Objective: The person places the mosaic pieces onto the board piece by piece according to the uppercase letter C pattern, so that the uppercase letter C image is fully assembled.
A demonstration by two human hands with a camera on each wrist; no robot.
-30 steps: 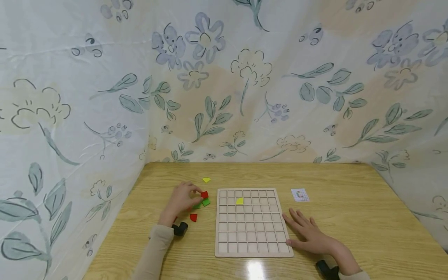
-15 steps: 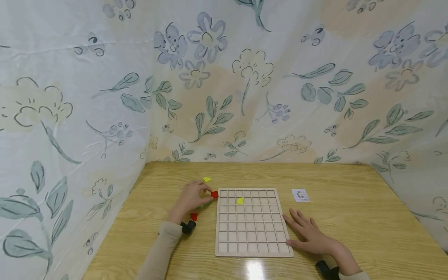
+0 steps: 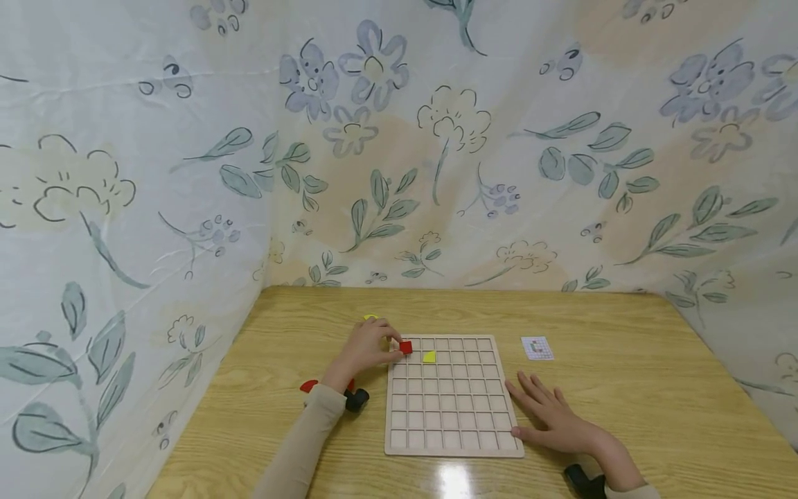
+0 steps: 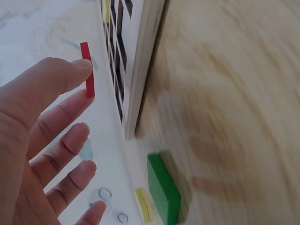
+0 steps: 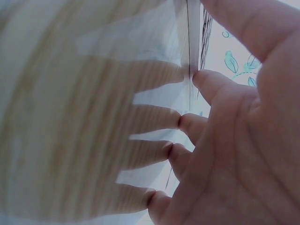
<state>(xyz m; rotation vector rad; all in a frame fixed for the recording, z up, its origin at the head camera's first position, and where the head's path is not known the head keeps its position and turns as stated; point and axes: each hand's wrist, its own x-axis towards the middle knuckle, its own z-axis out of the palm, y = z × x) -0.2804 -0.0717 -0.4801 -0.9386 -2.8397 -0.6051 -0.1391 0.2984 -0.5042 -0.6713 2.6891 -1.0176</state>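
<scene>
Between thumb and index finger, my left hand (image 3: pixel 366 346) pinches a flat red square tile (image 3: pixel 406 347) over the upper left cells of a pale wooden grid board (image 3: pixel 458 402). In the left wrist view the red tile (image 4: pixel 87 70) is seen edge-on, raised beside the board (image 4: pixel 140 61); the other fingers are spread and loose. A yellow quarter-round tile (image 3: pixel 429 357) lies in a cell in the second row. My right hand (image 3: pixel 551 416) rests with spread fingers at the board's right edge, thumb and index fingertips on the rim.
Left of the board lie red pieces (image 3: pixel 309 385), partly hidden by the left arm. A green tile (image 4: pixel 164 190) and a yellow piece (image 4: pixel 144 205) show on the table. A small printed pattern card (image 3: pixel 537 348) lies right of the board. Floral cloth (image 3: pixel 461 173) hangs behind the table.
My left hand has carried the red square tile rightward from the loose pieces to above the board's upper left cells. My right hand has stayed at the board's edge.
</scene>
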